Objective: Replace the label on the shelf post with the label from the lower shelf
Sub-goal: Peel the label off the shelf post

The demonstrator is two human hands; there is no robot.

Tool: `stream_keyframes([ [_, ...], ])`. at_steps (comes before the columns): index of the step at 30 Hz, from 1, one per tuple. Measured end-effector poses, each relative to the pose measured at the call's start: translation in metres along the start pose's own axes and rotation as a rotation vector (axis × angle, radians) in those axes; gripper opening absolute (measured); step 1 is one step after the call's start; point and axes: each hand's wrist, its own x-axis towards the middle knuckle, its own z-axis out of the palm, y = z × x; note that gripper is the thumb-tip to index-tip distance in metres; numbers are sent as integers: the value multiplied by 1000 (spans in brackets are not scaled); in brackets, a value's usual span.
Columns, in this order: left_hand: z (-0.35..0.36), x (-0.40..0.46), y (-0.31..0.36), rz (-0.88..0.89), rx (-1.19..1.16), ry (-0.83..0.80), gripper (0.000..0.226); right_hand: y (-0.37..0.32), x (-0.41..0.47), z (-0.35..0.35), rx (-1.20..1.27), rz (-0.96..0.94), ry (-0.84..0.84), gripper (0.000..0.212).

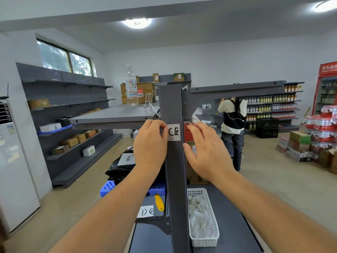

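Head view. White slotted basket [204,218], lower shelf right of the post: holds loose white paper scraps. Blue slotted crate [109,187], left of the post: contents hidden. Grey shelf post [173,106]: upright, centre. White label marked "C" [174,132]: stuck on the post face, below the upper shelf. Left hand [149,143]: fingertips pinch the label's left edge. Right hand [206,148]: spread flat, holding nothing, just right of the post, thumb at its edge. White label marked "D" [145,211]: lies on the lower shelf beside a yellow-handled tool [159,202].
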Motion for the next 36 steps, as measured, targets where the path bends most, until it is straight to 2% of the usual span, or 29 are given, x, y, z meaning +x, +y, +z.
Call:
stream_keyframes([
  [14,7,2,7,24,170,-99,21,2,-1,-5,37,6,-2,56],
  [20,10,-9,6,46,129,-123,13,6,-4,-10,58,6,3,56],
  [24,9,-17,5,67,59,-140,15,6,-4,-10,109,10,-32,53],
  [29,2,-31,2,82,-38,-195,17,4,-1,-8,404,155,-81,46],
  [34,-6,-42,0,141,-70,-208,16,-3,7,-10,762,339,-124,27],
  [36,-7,-45,-1,159,-71,-204,15,-6,9,-11,893,420,-208,31],
])
